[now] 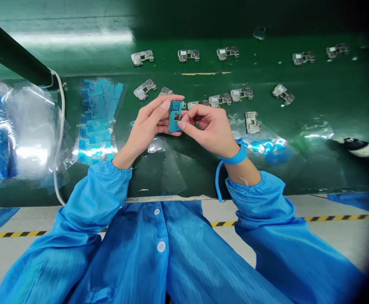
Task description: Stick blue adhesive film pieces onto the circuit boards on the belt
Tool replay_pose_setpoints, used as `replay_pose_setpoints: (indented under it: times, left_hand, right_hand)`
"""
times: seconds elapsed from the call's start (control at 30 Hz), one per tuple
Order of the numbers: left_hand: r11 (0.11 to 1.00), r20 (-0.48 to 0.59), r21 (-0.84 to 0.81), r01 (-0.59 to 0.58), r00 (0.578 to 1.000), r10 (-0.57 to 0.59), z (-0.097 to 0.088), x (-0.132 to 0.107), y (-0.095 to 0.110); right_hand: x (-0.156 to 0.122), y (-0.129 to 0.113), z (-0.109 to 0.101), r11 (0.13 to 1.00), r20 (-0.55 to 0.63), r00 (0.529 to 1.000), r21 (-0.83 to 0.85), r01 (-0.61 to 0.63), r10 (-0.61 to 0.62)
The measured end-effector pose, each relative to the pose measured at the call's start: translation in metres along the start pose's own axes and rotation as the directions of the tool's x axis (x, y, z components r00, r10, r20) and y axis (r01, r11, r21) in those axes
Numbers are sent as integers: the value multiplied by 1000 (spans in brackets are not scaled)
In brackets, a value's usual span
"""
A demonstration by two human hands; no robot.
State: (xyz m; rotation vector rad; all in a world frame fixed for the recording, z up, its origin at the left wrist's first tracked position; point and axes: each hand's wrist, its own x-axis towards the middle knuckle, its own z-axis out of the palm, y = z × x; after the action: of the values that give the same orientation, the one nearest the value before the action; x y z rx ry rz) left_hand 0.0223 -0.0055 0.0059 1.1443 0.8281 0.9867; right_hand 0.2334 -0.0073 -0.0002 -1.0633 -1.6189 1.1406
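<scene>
Both hands are together, clamped on one small blue rectangular circuit board (175,116) with an orange-gold patch, holding it above the middle of the table. The left hand (148,122) is gripping its left edge, the right hand (206,126) is pinching its right edge. One blue wrist strap (233,156) is circling the right wrist, a blue coiled cord (218,181) hanging from it. The green table (330,93) is carrying twelve silver metal frames (224,99) in two loose rows beyond the hands. One sheet of blue film tabs (97,122) is lying left of the hands, and one clear plastic bag (32,122) is lying further left, just past a white cable (63,122).
</scene>
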Motion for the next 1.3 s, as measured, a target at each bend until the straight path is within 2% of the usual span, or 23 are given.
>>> replay_pose_setpoints:
  times: [0.23, 0.47, 1.0, 1.1, 1.3]
  left_hand:
    - [994, 22, -109, -21, 999, 23, -3, 3, -7]
    - [995, 12, -92, -39, 999, 40, -3, 3, -9]
    - [997, 24, -32, -77, 997, 77, -5, 4, -14]
    - [990, 18, -1, -139, 990, 139, -7, 4, -16]
    - [965, 2, 68, -252, 968, 252, -12, 6, -16]
  right_hand:
    - [2, -5, 0, 1000, 23, 999, -18, -23, 24]
    - [3, -6, 0, 1000, 28, 1000, 21, -8, 8]
    - [3, -4, -1, 1000, 30, 1000, -16, 2, -2]
    - [4, -6, -3, 999, 4, 999, -33, 37, -37]
    - [7, -11, -8, 996, -126, 990, 50, 73, -66]
